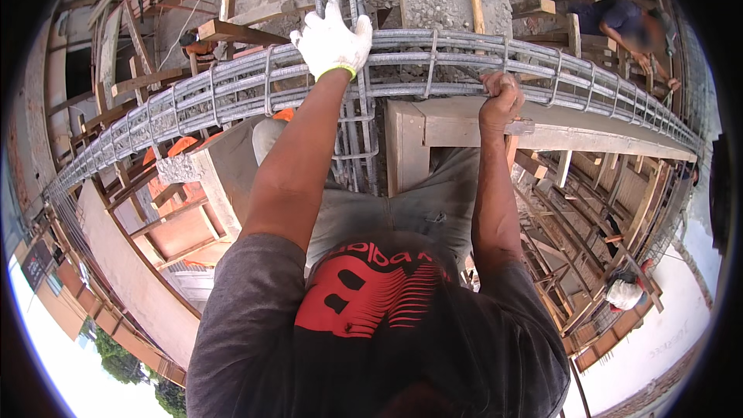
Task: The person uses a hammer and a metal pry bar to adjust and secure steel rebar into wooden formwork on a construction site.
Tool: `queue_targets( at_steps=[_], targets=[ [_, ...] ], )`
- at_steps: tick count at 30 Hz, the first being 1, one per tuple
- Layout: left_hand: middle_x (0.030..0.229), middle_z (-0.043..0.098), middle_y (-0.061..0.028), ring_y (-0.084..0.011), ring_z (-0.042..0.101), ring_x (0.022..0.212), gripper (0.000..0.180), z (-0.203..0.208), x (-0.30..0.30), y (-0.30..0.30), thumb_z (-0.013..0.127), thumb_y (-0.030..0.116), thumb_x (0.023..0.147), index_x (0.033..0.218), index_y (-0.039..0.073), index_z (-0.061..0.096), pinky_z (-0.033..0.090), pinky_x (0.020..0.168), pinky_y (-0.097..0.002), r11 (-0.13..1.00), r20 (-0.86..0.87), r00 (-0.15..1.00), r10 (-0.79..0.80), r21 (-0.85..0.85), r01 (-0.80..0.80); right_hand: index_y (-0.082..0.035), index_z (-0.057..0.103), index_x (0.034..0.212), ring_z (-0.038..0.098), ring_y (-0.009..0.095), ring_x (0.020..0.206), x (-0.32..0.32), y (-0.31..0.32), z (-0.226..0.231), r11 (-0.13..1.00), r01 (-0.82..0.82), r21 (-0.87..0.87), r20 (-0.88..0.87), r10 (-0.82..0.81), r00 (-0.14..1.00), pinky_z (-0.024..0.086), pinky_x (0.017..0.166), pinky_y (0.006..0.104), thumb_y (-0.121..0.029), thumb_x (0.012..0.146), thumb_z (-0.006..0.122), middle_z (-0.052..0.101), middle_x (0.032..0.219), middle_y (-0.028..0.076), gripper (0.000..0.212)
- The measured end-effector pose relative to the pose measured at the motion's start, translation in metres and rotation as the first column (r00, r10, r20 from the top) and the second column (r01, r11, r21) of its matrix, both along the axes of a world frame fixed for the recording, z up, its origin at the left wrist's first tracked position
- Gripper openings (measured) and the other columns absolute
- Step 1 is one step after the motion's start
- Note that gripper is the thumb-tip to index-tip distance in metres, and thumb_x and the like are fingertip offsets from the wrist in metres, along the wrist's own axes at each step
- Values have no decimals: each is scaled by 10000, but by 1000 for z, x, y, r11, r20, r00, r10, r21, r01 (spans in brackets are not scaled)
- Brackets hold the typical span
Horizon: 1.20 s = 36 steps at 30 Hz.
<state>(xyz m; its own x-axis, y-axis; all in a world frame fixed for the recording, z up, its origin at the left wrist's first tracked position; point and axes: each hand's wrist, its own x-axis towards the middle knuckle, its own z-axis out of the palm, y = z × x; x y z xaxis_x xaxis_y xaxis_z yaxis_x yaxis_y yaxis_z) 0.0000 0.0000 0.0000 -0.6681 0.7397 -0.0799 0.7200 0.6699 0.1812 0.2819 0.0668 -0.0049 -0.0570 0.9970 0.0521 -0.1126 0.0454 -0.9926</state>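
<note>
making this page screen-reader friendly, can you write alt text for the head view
A person's white-gloved left hand is spread over a long steel rebar cage, while the bare right hand is closed at its near edge, its grip unclear. Timber framing lies below, and a co-worker bends forward at upper right.

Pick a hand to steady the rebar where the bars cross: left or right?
Left, I'd say: the gloved left hand is spread over the rebar at that crossing. The bare right hand is off to the right, fist closed, its contents unclear.
</note>
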Motion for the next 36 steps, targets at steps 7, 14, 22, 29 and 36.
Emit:
queue_targets(
  at_steps=[7, 14, 22, 29, 36],
  targets=[
    [1158, 567, -246, -372, 597, 1064, 704, 6, -11, 10, 539, 598, 854, 1368, 117, 520, 326, 1055, -502, 997, -27, 999, 18, 75, -16, -37, 337, 582, 317, 114, 523, -14, -10, 56, 975, -43, 217, 183, 2, 983, 268, 488, 276, -166, 858, 430, 359, 567, 24, 318],
    [1140, 570, -242, -361, 589, 1086, 707, 1, -1, 5, 530, 602, 855, 1373, 122, 518, 322, 1057, -502, 998, -42, 999, 20, 65, -18, -22, 358, 606, 333, 112, 538, 3, 8, 80, 983, -41, 180, 24, 38, 999, 278, 494, 290, -149, 924, 456, 378, 581, 23, 356],
    [1162, 567, -250, -366, 600, 1065, 702, 7, 0, -13, 518, 598, 861, 1367, 111, 520, 315, 1058, -504, 1000, -20, 1000, 19, 23, -19, -32, 393, 633, 342, 109, 549, -3, -1, 82, 994, -107, 37, 21, 106, 994, 325, 539, 282, -168, 883, 476, 381, 593, 13, 296],
    [1151, 558, -232, -355, 598, 1056, 688, 10, -11, -4, 524, 588, 859, 1347, 104, 529, 312, 1045, -505, 998, 6, 1000, 19, 52, -20, -94, 358, 586, 291, 114, 540, -21, 13, 41, 991, -40, -125, -246, 8, 969, 305, 574, 282, -145, 870, 473, 309, 570, -10, 311],
    [1140, 562, -227, -353, 593, 1052, 668, 7, -11, -8, 532, 563, 862, 1338, 95, 533, 307, 1048, -521, 997, -15, 999, 31, 66, -29, -109, 381, 584, 287, 113, 515, -26, 16, 33, 966, 121, -230, -309, -190, 932, 285, 529, 295, -159, 849, 481, 304, 557, -10, 288]
  ],
)
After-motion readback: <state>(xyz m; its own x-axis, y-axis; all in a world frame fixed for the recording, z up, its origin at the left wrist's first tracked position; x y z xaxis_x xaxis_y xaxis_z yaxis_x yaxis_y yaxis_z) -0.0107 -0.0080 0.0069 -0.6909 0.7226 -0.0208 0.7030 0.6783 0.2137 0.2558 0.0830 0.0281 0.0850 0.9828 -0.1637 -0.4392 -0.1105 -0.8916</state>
